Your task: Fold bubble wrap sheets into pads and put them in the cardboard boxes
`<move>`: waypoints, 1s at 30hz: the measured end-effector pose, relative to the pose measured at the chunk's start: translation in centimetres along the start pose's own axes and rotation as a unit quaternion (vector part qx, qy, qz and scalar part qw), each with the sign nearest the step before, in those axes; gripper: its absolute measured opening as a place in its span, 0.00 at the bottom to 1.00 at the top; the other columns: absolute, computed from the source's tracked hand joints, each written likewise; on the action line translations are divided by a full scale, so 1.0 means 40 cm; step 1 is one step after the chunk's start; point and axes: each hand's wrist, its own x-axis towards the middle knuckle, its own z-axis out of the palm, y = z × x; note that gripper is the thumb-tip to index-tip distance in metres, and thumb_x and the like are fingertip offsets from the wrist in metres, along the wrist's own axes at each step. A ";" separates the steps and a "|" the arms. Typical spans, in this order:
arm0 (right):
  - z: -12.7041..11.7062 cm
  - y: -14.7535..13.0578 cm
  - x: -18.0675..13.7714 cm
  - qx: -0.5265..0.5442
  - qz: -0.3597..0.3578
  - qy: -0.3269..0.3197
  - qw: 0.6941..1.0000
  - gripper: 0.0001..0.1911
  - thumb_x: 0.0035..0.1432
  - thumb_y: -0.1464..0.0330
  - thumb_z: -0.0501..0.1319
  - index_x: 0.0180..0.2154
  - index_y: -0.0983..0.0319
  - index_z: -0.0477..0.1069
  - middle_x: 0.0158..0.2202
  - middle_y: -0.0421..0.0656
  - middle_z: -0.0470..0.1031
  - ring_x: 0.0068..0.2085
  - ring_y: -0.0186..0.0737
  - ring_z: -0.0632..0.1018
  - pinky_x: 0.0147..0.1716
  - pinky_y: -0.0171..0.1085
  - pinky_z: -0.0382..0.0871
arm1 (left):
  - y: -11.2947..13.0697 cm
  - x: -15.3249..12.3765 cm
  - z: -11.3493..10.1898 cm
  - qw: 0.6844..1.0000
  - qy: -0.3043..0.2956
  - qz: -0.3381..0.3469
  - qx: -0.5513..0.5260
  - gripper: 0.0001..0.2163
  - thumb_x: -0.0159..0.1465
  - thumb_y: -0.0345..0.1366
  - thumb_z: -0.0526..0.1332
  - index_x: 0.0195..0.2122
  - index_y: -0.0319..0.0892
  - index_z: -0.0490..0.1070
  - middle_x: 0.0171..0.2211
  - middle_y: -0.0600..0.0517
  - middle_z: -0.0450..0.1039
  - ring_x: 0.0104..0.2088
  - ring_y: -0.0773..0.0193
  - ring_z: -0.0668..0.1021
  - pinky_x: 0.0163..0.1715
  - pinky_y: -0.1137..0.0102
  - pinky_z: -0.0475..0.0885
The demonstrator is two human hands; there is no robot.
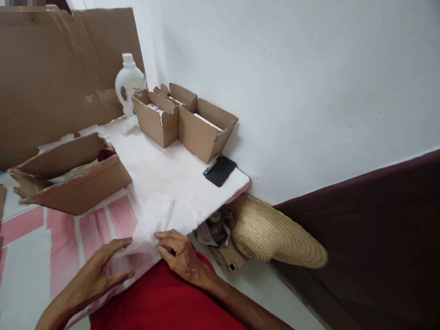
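Note:
A white packet in clear, crinkled plastic wrap lies near the front edge of the table. My right hand pinches the near edge of this plastic between thumb and fingers. My left hand hovers over the table edge just to the left, thumb and fingers spread apart. Loose see-through plastic stretches toward its fingertips; whether they touch it is unclear. What exactly the wrap encloses cannot be made out.
A long open cardboard box stands at left. Several smaller boxes and a white jug stand farther back. A black flat case lies by the table's right edge. Below hangs a straw hat beside a wall.

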 end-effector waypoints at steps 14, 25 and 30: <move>0.004 -0.003 -0.037 -0.111 -0.007 0.058 0.992 0.08 0.61 0.77 0.58 0.36 0.61 0.73 0.42 0.49 0.73 0.44 0.46 0.74 0.43 0.45 0.74 | 0.037 0.089 0.118 0.992 0.111 -0.028 -0.057 0.20 0.65 0.55 0.57 0.24 0.44 0.67 0.19 0.58 0.65 0.21 0.67 0.68 0.22 0.73 0.63; -0.037 0.027 0.002 -0.273 -0.136 -0.109 0.946 0.23 0.63 0.61 0.66 0.57 0.63 0.68 0.57 0.53 0.75 0.60 0.58 0.70 0.56 0.54 0.67 | 0.016 0.092 0.168 0.980 0.197 -0.008 0.037 0.19 0.67 0.51 0.57 0.52 0.45 0.68 0.38 0.51 0.79 0.34 0.61 0.81 0.33 0.69 0.75; -0.049 0.031 0.029 -0.256 -0.155 -0.116 0.947 0.13 0.69 0.65 0.59 0.51 0.64 0.72 0.51 0.52 0.79 0.52 0.51 0.76 0.52 0.49 0.68 | 0.039 0.075 0.147 0.941 0.280 0.114 0.150 0.25 0.64 0.49 0.63 0.59 0.43 0.66 0.52 0.41 0.75 0.49 0.51 0.78 0.49 0.57 0.73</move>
